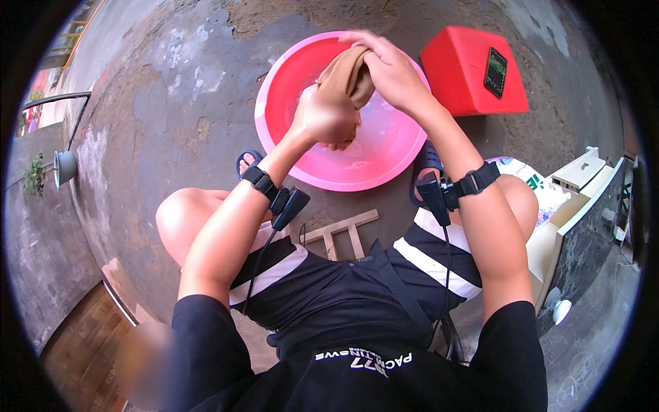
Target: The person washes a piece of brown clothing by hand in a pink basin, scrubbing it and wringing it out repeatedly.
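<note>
A wet-looking brown cloth (340, 72) is bunched between my two hands above a round pink plastic basin (346, 184). Cloudy water (383, 136) shows in the basin. My left hand (324, 118) grips the lower part of the cloth; a blur covers much of this hand. At the upper right of the cloth, my right hand (386, 67) lies with its fingers bent over the folds, its fingertips slightly blurred. Part of the cloth hangs below my left hand.
Right of the basin stands a red cube-shaped stool (443, 72) with a smartphone (496, 73) on top. A wooden frame piece (340, 232) lies on the concrete floor between my legs. Near my right knee are a printed white bag (520, 172) and a cardboard box (569, 208). A potted plant (64, 167) is far left.
</note>
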The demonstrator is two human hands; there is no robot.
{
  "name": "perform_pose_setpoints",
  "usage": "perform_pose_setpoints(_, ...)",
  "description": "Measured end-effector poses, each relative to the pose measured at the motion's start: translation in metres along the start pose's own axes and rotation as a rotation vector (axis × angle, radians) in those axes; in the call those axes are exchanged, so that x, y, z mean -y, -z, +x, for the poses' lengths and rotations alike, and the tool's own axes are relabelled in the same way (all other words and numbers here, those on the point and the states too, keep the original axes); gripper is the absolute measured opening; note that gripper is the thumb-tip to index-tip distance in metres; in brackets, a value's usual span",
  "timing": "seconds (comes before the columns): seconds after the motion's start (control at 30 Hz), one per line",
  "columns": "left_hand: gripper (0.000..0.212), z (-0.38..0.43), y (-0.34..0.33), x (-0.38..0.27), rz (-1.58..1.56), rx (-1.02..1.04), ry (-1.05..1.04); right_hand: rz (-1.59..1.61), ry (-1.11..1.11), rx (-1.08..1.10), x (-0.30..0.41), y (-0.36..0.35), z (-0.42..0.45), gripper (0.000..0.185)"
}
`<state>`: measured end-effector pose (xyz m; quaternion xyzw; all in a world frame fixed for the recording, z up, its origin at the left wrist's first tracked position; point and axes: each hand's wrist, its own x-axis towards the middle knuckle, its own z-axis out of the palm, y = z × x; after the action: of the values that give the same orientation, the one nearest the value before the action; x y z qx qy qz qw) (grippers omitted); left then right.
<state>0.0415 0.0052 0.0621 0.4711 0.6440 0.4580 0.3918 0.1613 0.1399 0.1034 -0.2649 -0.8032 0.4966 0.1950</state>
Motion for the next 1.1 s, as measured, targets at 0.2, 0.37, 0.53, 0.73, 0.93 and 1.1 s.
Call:
perform_pose_setpoints(0.2, 0.042, -0.002, -0.006, 0.0, -0.008, 0.014, 0.074, -0.026, -0.006, 0.017, -0.01, -0.012, -0.013, 0.036)
perform_pose_setpoints(0.37, 0.046, -0.013, -0.012, 0.031, 0.475, -0.014, -0.034, -0.367, 0.161, 0.019, 0.013, -0.037, -0.027, 0.036)
perform_pose_setpoints(0.53, 0.029, -0.006, -0.019, 0.018, 0.397, 0.029, 0.146, -0.548, 0.31, -0.165, 0.002, -0.056, -0.031, 0.016)
perform_pose_setpoints(0.73, 0.027, -0.004, -0.02, 0.016, 0.259, 0.112, 0.318, -0.385, 0.234, -0.142, -0.019, -0.045, -0.015, 0.028)
perform_pose_setpoints(0.93, 0.038, -0.03, -0.002, 0.022, 0.102, 0.045, 0.323, -0.596, 0.199, 0.018, 0.025, -0.066, -0.038, 0.026)
perform_pose_setpoints(1.1, 0.03, -0.013, -0.032, 0.036, 0.315, 0.041, 0.193, -0.56, 0.1, 0.074, 0.001, -0.052, -0.036, 0.028)
